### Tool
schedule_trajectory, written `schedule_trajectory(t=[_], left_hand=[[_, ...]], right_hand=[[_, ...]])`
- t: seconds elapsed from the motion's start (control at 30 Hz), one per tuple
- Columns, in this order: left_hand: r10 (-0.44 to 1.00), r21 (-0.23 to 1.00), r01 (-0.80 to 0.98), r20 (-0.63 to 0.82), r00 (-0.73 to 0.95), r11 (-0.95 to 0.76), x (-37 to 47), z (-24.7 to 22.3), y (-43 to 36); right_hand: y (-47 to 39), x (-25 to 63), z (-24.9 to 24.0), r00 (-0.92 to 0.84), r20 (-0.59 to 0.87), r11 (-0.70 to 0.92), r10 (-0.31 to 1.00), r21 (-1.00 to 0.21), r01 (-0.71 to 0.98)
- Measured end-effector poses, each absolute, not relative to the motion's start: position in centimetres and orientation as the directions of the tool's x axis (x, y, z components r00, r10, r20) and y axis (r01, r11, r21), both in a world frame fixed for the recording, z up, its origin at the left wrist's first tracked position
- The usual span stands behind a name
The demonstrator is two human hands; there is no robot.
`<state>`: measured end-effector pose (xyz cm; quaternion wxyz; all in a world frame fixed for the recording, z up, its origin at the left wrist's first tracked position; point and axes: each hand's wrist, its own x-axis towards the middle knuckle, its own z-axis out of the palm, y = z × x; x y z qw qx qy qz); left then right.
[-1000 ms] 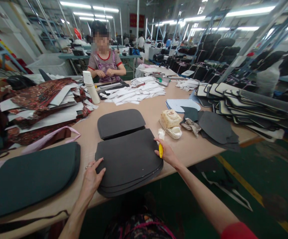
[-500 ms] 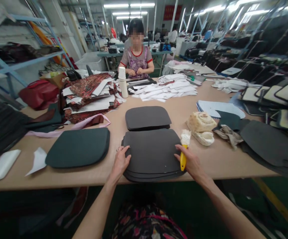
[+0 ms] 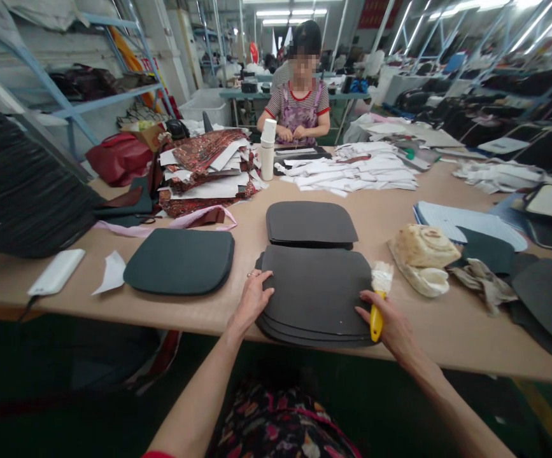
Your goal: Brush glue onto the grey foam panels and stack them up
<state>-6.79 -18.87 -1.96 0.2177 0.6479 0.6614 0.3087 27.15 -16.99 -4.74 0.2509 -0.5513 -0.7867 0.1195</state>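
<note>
A stack of dark grey rounded panels [image 3: 316,289] lies in front of me at the table's near edge, its lower layers showing in a fan along the front. My left hand [image 3: 253,298] grips the stack's left edge, with thumb and index finger on the top panel. On the other side, my right hand [image 3: 390,321] holds a brush [image 3: 377,318] with a yellow handle and white-coated bristles, bristles pointing away from me. Its fingertips also touch the right edge of the stack. Just beyond lies a second pile of similar panels [image 3: 311,221].
A dark green padded panel [image 3: 180,262] lies left. At right sits a crusted, whitish container [image 3: 423,254] beside a crumpled rag [image 3: 486,283]. Patterned pieces [image 3: 204,172], a white bottle [image 3: 267,152] and white strips [image 3: 352,168] lie farther back. A co-worker [image 3: 299,105] faces me across the table.
The view has turned left, so everything appears shifted to the right. Both hands stay at the stack's sides, and the brush is still in my right hand.
</note>
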Motion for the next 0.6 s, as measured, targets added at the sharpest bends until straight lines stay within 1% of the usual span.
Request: schedule_trajectory(t=[0.23,0.43,0.53,0.6], left_hand=[[0.992,0.681,0.732,0.099,-0.084,-0.006,-6.5,-2.1,-19.1],[0.986,0.63,0.775,0.095,-0.136,0.046,-5.6,-1.1,-19.9],[0.981,0.56,0.826,0.124,-0.151,0.056,-5.0,-0.3,-20.0],[0.989,0.479,0.878,0.127,-0.074,0.004,-4.7,0.1,-19.9]], right_hand=[[-17.2,26.9,-4.3,-0.247,0.246,0.339,0.937,-0.479,0.81],[-17.2,27.0,-4.7,-0.246,0.238,0.333,0.94,-0.476,0.814],[-17.2,26.9,-4.8,-0.228,0.257,0.329,0.939,-0.481,0.813],[-17.2,26.8,-4.8,-0.221,0.271,0.331,0.937,-0.484,0.81]])
